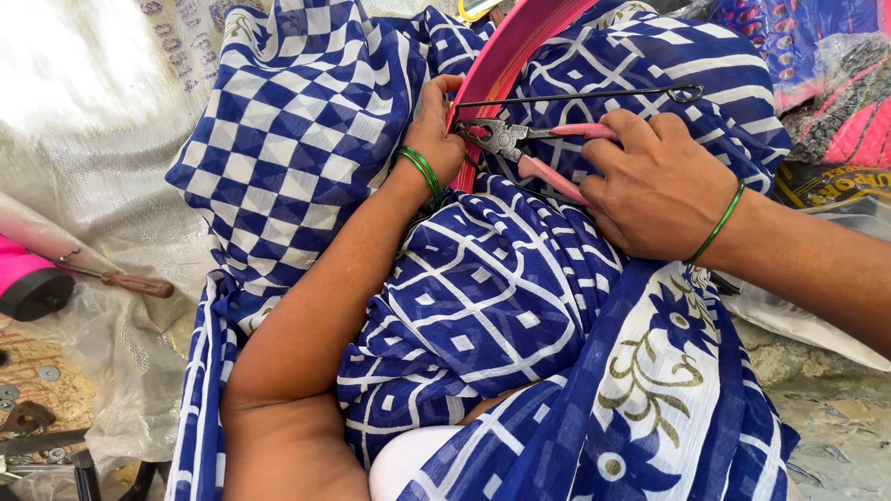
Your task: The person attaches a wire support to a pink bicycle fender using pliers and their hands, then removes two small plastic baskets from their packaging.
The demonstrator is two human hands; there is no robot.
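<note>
The blue-and-white patterned cloth (483, 306) over the person's lap carries the work and fills the middle of the view; its folds rise right up to the tools. Across its upper edge runs the pink curved rim (506, 56), slanting from the top edge down to the left hand. A thin black wire rod (575, 96) with a loop at its far end reaches from that rim toward the right.

The left hand (436, 130) curls its fingers around the rim's lower end, thumb pressed against it. The right hand (650, 186) has its fingers closed around the pink handles of the pliers (520, 144), whose jaws bite at the rod's near end, just beside the left thumb.

Likely risks: the jaws may slip off the thin rod and nip the left thumb, since the 2 nearly touch; loose cloth could snag in the jaws; the rod could spring sideways.

Room is tight between the 2 hands. More space lies to the left, over the pale sheet (93, 139), where a brown-handled tool (130, 282) and a pink-and-black cylinder (28, 288) lie well apart.
</note>
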